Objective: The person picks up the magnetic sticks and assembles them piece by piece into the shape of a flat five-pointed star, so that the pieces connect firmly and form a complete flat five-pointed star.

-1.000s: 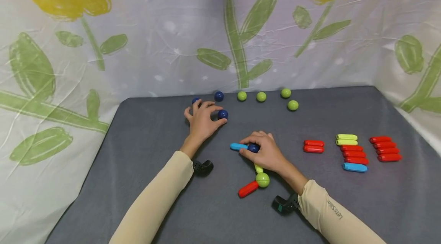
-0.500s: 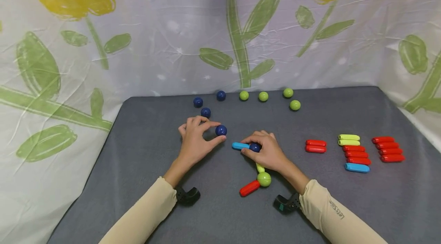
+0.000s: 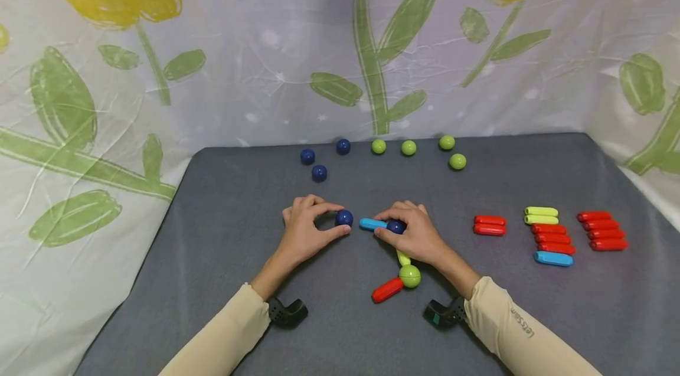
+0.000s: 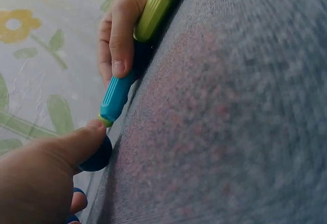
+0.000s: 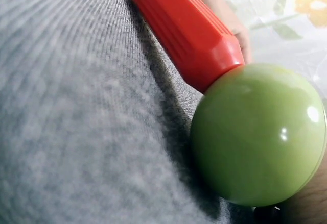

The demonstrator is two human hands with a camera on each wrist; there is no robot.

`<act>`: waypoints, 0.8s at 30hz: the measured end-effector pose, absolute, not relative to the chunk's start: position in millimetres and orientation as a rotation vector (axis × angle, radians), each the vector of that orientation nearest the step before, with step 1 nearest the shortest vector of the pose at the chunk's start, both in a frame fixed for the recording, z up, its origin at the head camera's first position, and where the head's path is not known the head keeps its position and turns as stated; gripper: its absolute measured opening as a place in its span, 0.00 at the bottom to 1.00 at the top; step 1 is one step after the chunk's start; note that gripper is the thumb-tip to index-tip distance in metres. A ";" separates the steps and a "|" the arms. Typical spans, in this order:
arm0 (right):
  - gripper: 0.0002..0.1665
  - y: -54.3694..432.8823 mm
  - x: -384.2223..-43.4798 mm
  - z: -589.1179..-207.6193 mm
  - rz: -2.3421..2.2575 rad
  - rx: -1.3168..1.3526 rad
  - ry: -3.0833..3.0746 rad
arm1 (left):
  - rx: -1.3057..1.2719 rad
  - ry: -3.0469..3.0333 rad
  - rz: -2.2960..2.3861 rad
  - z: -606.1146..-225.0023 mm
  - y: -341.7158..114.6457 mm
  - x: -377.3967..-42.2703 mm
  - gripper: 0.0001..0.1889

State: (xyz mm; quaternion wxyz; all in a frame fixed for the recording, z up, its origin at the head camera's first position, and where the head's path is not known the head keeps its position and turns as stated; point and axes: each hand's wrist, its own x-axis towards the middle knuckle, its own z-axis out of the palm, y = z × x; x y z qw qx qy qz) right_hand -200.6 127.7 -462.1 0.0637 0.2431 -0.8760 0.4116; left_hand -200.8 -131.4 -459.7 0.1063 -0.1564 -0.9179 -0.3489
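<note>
Between thumb and index finger, my left hand point(image 3: 305, 231) pinches a dark blue ball point(image 3: 343, 218). Just right of it lies the free end of a light blue rod point(image 3: 373, 224), a small gap apart in the head view. My right hand point(image 3: 414, 233) pinches a second dark blue ball point(image 3: 395, 226) at the rod's other end. From there a yellow-green rod point(image 3: 403, 258), partly hidden by the right hand, leads to a green ball point(image 3: 409, 276). A red rod point(image 3: 387, 290) sticks out of that green ball, toward the lower left.
Loose dark blue balls point(image 3: 319, 173) and several green balls point(image 3: 408, 147) lie along the back of the grey table point(image 3: 223, 199). To the right are red rods point(image 3: 490, 225), a stack with yellow-green rods point(image 3: 541, 215) and a blue rod point(image 3: 553, 258), and another red group point(image 3: 602, 231).
My left hand has brought a dark blue ball from the back of the table toward the light blue rod's free end. The right hand keeps its hold in place.
</note>
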 end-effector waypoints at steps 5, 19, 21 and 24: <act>0.11 128.8 -200.8 -461.4 1.255 0.761 -2.636 | -0.459 -2.742 -1.030 -458.7 -128.7 -200.8 0.22; 0.12 127.8 -198.7 -461.9 1.271 0.793 -2.617 | -0.512 -2.740 -1.039 -460.6 -125.3 -196.4 0.22; 0.12 127.8 -198.9 -461.6 1.276 0.788 -2.621 | -0.511 -2.743 -1.039 -460.5 -125.5 -196.1 0.22; 0.12 127.7 -199.3 -461.2 1.281 0.778 -2.623 | -0.507 -2.745 -1.041 -460.8 -125.6 -196.0 0.22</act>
